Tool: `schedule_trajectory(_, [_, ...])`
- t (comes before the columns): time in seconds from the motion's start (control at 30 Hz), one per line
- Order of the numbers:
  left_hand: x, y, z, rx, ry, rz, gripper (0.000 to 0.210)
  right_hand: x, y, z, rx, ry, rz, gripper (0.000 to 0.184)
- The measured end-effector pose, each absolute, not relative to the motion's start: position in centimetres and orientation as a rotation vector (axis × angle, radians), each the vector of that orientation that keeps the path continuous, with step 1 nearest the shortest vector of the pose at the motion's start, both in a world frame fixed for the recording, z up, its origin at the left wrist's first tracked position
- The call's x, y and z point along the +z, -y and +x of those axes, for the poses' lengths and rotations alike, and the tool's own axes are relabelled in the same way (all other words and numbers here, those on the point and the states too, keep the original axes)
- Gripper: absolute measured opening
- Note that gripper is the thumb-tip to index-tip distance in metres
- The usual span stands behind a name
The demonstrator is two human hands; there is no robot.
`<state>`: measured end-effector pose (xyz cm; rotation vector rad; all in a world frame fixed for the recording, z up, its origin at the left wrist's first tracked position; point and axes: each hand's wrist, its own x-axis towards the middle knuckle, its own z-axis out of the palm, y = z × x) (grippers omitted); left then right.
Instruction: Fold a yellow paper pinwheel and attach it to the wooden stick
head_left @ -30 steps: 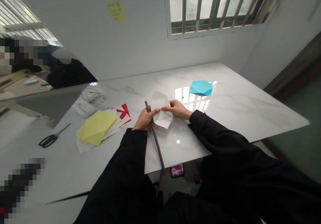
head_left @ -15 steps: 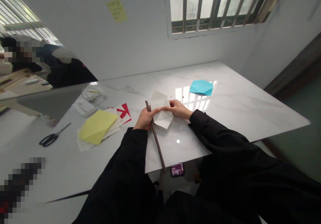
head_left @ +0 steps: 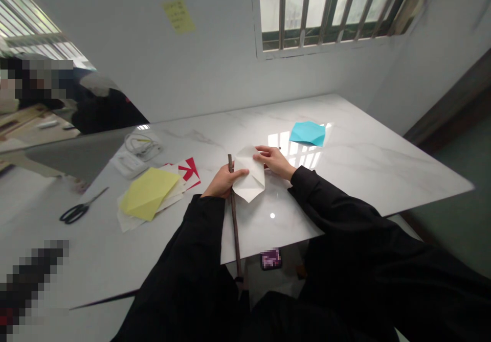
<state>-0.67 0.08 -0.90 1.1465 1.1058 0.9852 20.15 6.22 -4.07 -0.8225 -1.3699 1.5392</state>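
Observation:
A creased sheet of white paper (head_left: 250, 184) is held above the table, in front of me. My left hand (head_left: 220, 182) is closed on its left side, with the thumb lying over the paper. A thin brown stick (head_left: 235, 229) runs through the same hand, its lower end reaching past the table's front edge. At the paper's upper right edge, my right hand (head_left: 274, 162) pinches it between thumb and fingers. Part of the right fingers is hidden behind the paper.
Yellow paper (head_left: 149, 194) lies over white sheets at left, beside red paper pieces (head_left: 190, 171). Black-handled scissors (head_left: 79, 211), a white box with a cable (head_left: 132, 162) and blue folded paper (head_left: 308, 134) are on the marble-patterned table (head_left: 368, 163). A person (head_left: 103, 101) is at the far left.
The white paper has turned and come slightly toward me. My right hand has shifted from the paper's middle to its upper right edge. The stick's lower end has swung left.

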Motion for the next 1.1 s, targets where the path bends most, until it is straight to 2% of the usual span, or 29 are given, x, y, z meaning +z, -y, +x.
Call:
schedule_trajectory(0.1, [-0.8,0.0,-0.7,0.973,-1.092,1.156,0.051,-4.3,-6.5,20.0,1.481,1.397,-0.788,0.044])
schedule_trajectory(0.23, [-0.6,0.0,-0.5,0.993,-1.081,1.127,0.057,-4.1,-6.6,19.8,1.363,1.450,-0.740,0.035])
schedule_trajectory(0.4, [-0.5,0.0,-0.6,0.994,-1.113,1.122,0.054,-3.2,-6.0,20.2,1.264,1.599,-0.733,0.030])
schedule_trajectory(0.7, [-0.5,-0.1,-0.6,0.996,-1.130,1.111,0.052,-2.5,-5.7,20.4,1.305,1.620,-0.761,0.052])
schedule_trajectory(0.93, [-0.4,0.0,-0.7,0.968,-1.133,1.118,0.059,-3.0,-5.8,20.0,1.173,1.671,-0.861,0.036])
schedule_trajectory(1.1, [-0.4,-0.1,-0.9,0.965,-1.163,1.141,0.063,-2.9,-5.4,19.8,1.231,1.575,-0.821,0.043])
